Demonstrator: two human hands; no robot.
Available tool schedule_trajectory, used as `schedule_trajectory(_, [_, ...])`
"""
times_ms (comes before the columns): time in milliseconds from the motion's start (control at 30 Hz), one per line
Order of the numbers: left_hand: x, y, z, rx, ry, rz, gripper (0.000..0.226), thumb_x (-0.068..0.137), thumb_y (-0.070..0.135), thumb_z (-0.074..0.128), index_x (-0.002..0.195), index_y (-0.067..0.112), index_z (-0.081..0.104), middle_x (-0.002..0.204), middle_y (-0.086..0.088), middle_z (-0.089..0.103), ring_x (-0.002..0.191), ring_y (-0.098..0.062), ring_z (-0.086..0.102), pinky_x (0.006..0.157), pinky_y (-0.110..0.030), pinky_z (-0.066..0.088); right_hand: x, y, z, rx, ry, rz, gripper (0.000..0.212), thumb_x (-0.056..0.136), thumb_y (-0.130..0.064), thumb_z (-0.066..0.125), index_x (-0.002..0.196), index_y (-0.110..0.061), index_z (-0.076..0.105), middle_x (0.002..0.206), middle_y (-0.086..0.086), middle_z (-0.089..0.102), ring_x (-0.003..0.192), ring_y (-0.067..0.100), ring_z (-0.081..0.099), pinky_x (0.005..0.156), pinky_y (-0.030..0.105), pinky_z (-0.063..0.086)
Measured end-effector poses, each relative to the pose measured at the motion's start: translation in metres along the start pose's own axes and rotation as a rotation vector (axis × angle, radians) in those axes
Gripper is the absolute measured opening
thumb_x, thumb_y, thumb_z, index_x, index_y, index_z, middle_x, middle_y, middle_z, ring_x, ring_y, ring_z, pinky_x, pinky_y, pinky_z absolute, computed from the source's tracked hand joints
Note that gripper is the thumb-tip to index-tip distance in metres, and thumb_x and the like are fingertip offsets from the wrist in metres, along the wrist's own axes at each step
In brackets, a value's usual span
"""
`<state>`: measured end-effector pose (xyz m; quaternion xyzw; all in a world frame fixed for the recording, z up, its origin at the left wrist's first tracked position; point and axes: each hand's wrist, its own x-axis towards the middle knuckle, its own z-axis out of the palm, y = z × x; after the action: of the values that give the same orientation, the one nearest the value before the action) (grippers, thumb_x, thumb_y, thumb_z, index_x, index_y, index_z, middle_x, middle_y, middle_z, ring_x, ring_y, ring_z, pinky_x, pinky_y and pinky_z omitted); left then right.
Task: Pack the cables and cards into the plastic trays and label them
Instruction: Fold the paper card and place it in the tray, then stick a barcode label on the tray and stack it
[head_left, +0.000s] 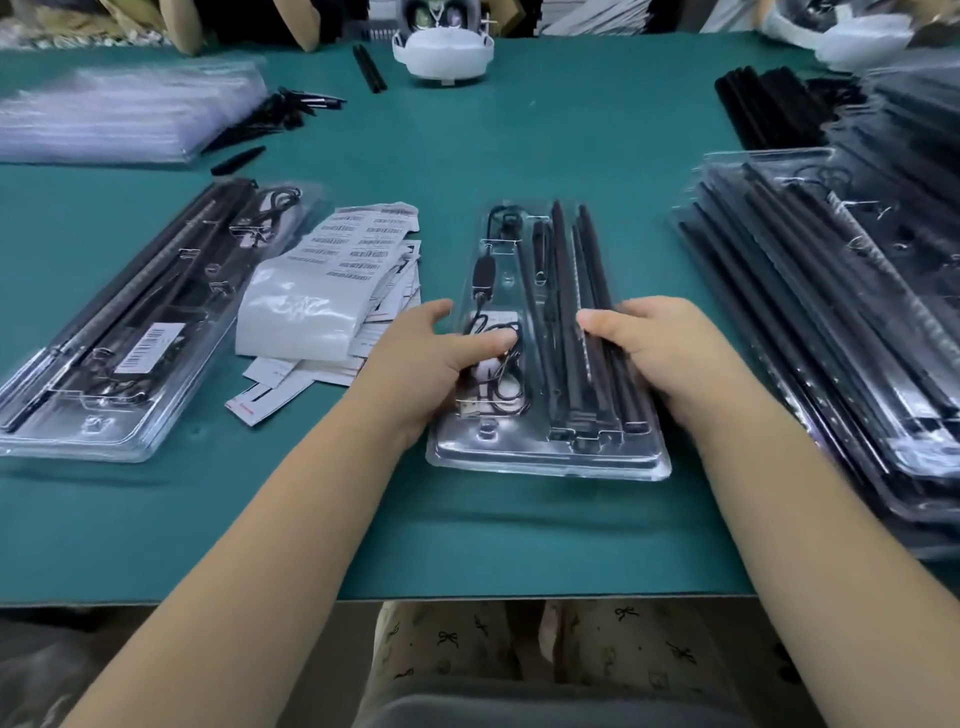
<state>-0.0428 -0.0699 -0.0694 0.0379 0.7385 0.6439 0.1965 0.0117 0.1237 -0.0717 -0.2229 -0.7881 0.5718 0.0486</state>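
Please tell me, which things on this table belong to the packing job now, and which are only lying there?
In use: clear tray, coiled cable, black rods, left hand, right hand, label sheets, cards.

Lying about: white headset, loose black sticks.
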Motion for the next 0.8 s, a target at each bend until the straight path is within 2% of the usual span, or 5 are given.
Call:
schedule_trajectory(133, [-0.001,-0.003,-0.006,0.235,0.029,0.083,0.088,0.064,0.045,0.084,0.139,0.032,0.038,0.103,0.001,0.064,0.084,-0.008,0.065,0.064,-0.020,0.043,0.002,0.003,-0.003,-0.177,0.059,-0.012,0.065,0.077,-0.050,0.069,0.129,-0.013,0.057,0.122,0.002,0.062,0.098,0.019,0.056,0.092,0.034,0.045])
schedule_trajectory(333, [-0.003,0.003,-0.014,0.709,0.300,0.357,0.032,0.083,0.054,0.058,0.104,0.031,0.062,0.059,0.014,0.059,0.067,0.000,0.056,0.058,-0.022,0.037,-0.005,0.004,-0.013,-0.545,0.268,-0.155,0.055,0.085,-0.027,0.057,0.138,-0.019,0.050,0.086,-0.005,0.055,0.087,0.017,0.050,0.073,0.027,0.034])
schedule_trajectory(500, [0.005,0.005,-0.030,0.830,0.607,0.424,0.032,0.084,0.031,0.059,0.115,0.022,0.061,0.105,0.006,0.063,0.108,-0.025,0.050,0.084,-0.034,0.037,-0.008,0.004,-0.002,-0.522,0.164,-0.251,0.054,0.088,-0.050,0.052,0.138,-0.030,0.047,0.126,0.004,0.050,0.115,0.021,0.047,0.098,0.036,0.038])
schedule_trajectory(600, [0.009,0.002,-0.040,1.044,0.678,0.195,0.056,0.080,0.035,0.064,0.130,0.018,0.045,0.135,-0.009,0.045,0.124,-0.032,0.034,0.097,-0.044,0.027,-0.011,0.004,0.004,-0.632,0.050,-0.244,0.063,0.086,-0.056,0.052,0.143,-0.034,0.037,0.139,0.000,0.041,0.133,0.020,0.027,0.106,0.038,0.026])
schedule_trajectory(800, [0.012,0.002,-0.040,1.117,0.623,0.140,0.041,0.089,0.032,0.050,0.129,0.022,0.048,0.125,-0.003,0.056,0.114,-0.029,0.047,0.088,-0.040,0.029,-0.014,-0.001,0.003,-0.486,0.009,-0.304,0.056,0.091,-0.018,0.052,0.142,-0.036,0.037,0.144,-0.005,0.035,0.134,0.013,0.021,0.096,0.029,0.023])
